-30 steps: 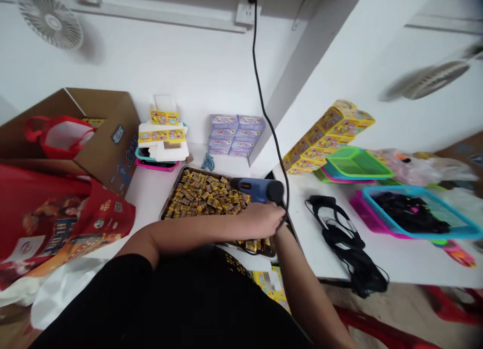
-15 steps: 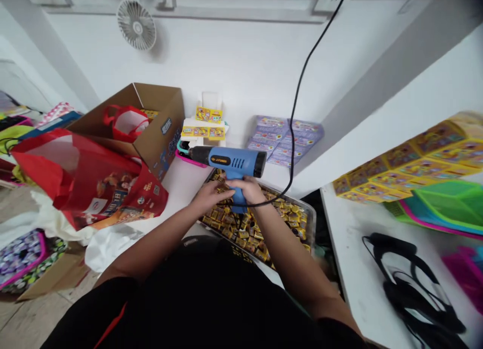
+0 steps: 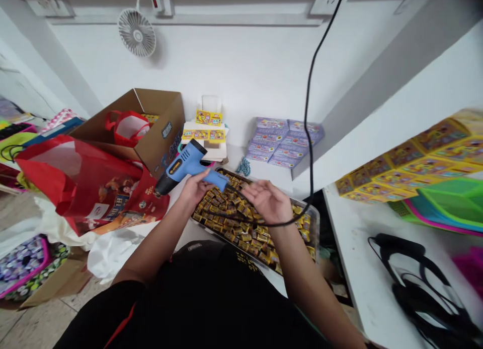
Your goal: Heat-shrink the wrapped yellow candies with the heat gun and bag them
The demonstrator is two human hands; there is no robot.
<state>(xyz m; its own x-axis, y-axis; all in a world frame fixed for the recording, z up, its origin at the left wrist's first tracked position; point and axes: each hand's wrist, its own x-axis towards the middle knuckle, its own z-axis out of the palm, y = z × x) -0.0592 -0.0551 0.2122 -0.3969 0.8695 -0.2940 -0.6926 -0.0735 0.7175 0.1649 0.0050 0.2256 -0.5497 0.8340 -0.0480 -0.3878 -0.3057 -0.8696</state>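
Note:
My left hand is closed round the handle of a blue heat gun, whose black nozzle tilts down to the left. My right hand is open, palm up, fingers spread, with the gun's black cord draped across it. Both hands hover over a metal tray filled with several small yellow and brown wrapped packets.
A cardboard box and red gift bags stand at the left. Purple boxes and small yellow boxes sit by the wall. Yellow boxes, coloured trays and black cables lie on the right table.
The heat gun has passed from my right hand to my left and now tilts down-left. My right hand let go and opened, with the cord across it.

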